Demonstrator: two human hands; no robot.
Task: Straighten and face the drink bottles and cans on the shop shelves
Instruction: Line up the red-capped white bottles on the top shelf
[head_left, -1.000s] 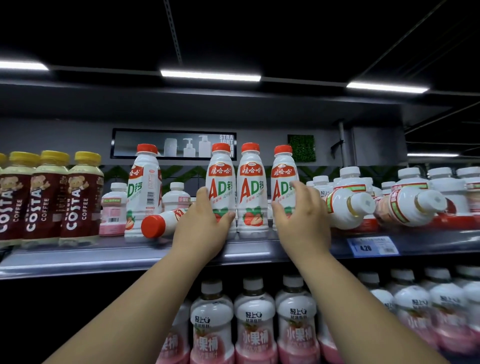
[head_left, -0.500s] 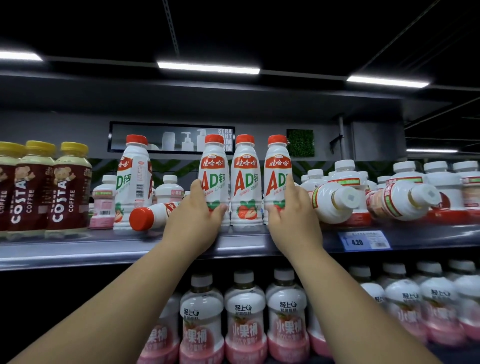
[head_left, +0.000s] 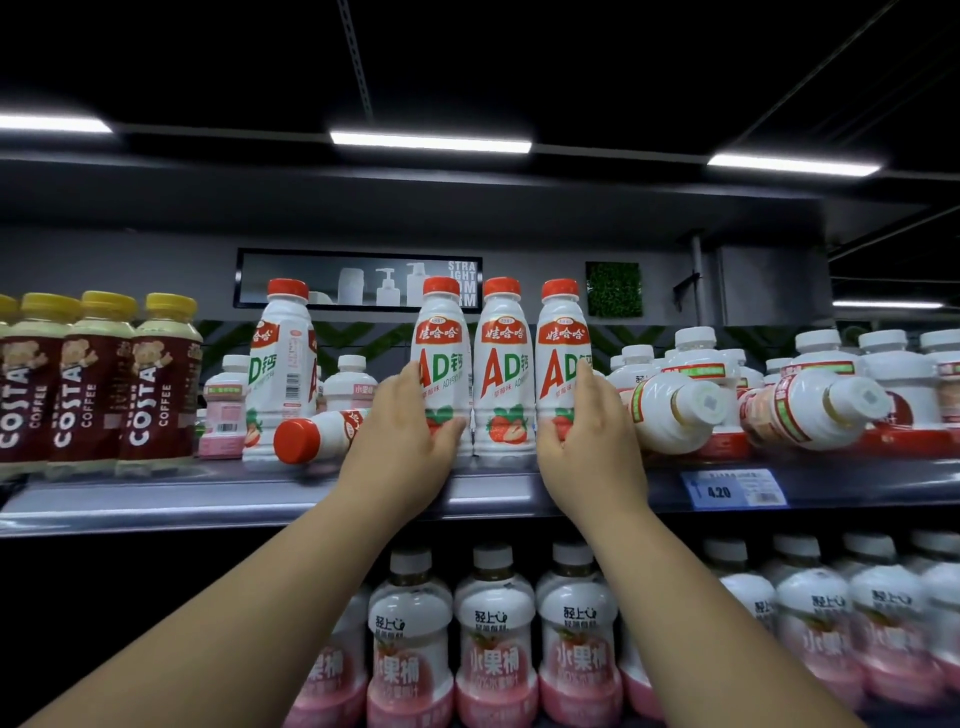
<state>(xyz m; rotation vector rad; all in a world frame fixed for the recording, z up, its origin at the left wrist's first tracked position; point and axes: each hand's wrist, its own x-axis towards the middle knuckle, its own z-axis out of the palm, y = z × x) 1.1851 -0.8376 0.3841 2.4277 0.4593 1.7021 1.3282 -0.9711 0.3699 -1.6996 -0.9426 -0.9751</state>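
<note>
— While both hands bracket the row, which step would you say is in hand?

— Squaring up a trio, I judge. In the head view, three tall white plastic bottles with red caps and red-and-green "AD" labels stand upright, touching side by side near the front of the grey metal upper shelf, labels forward. The left hand curls around the left bottle's lower body, thumb across the strawberry picture, fingers hidden behind. The right hand is wrapped the same way around the right bottle. Neither is lifted; both stand on the shelf.

— And the middle one?

— Untouched, pinched between its neighbours.

— What is left?

— Plenty. A fourth white red-capped bottle stands apart to the left, turned so its barcode shows. Another red-capped bottle lies on its side just beside the left hand, cap toward the camera. To the right, two squat white bottles with white caps lie tipped over on the standing ones. The brown yellow-capped coffee bottles at far left look faced, as do the pink-bottomed bottles on the lower shelf.

— So the next move?

— Probably letting go, then standing up the fallen red-capped one and rotating the barcode bottle. It calls for a light grip low down, so neighbours stay put.
</note>
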